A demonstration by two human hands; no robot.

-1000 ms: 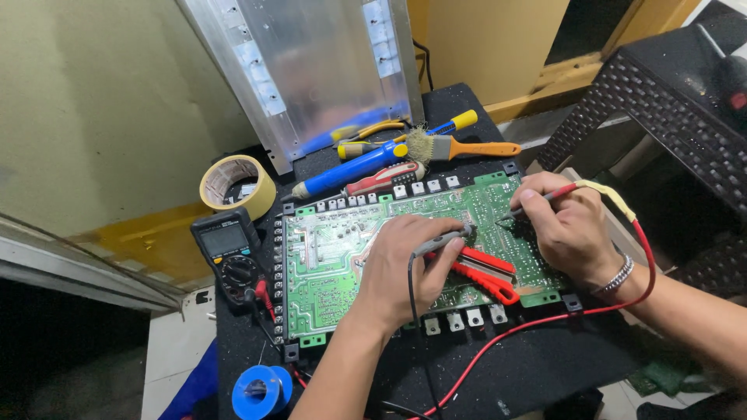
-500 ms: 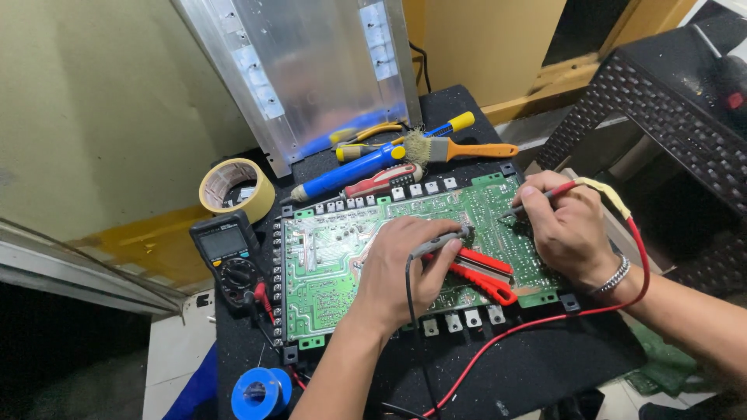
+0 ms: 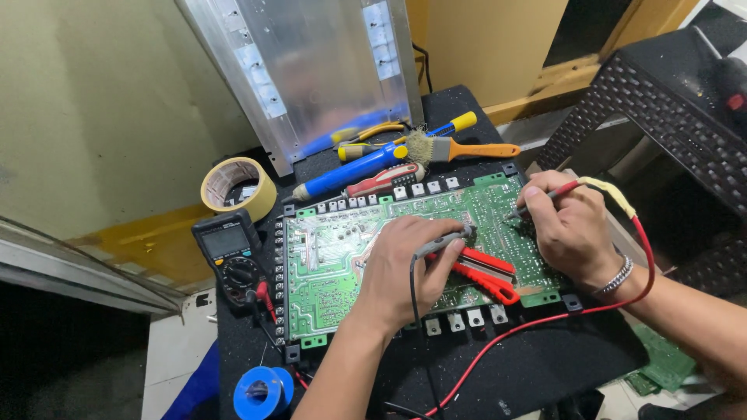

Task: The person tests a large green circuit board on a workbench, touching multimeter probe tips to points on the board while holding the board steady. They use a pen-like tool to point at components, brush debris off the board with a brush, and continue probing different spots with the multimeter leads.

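A large green circuit board (image 3: pixel 334 257) lies solder side up on a black work surface (image 3: pixel 545 365). My left hand (image 3: pixel 405 268) rests on the board and pinches a grey-black test probe (image 3: pixel 443 241) whose tip touches the board near its middle. My right hand (image 3: pixel 572 229) holds a red test probe (image 3: pixel 548 196) with its tip on the board's right part; a red lead (image 3: pixel 529 327) loops from it across the surface. A black multimeter (image 3: pixel 229 253) sits left of the board.
Red-handled pliers (image 3: pixel 486 272) lie on the board between my hands. Behind it lie a blue tool (image 3: pixel 350 173), a brush with an orange handle (image 3: pixel 459 148), screwdrivers, a tape roll (image 3: pixel 233 185) and a leaning metal plate (image 3: pixel 311 70). A blue tape roll (image 3: pixel 261 389) is at front left, a dark stool (image 3: pixel 669 101) at right.
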